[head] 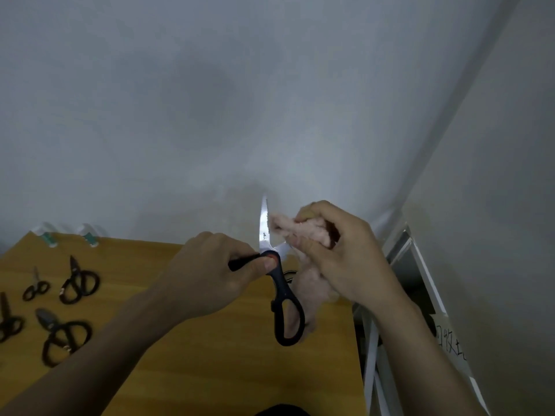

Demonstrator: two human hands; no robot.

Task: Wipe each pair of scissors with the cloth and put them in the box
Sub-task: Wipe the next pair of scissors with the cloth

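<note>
dim, flat light; soft blur throughout, perhaps motion; wide-angle bending at the edges.

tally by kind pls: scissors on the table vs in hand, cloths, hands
Scissors lying on the table: 4 (small pair, black pair, lower pair, one cut off at the frame edge)
Scissors in the left hand: 1
Pink cloth in the right hand: 1
Hands: 2
Total: 8

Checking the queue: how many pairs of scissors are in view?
5. One open pair held in the left hand, being wiped. Four on the table's left: small, medium, large, and one cut off by the frame edge. More may lie out of view.
</note>
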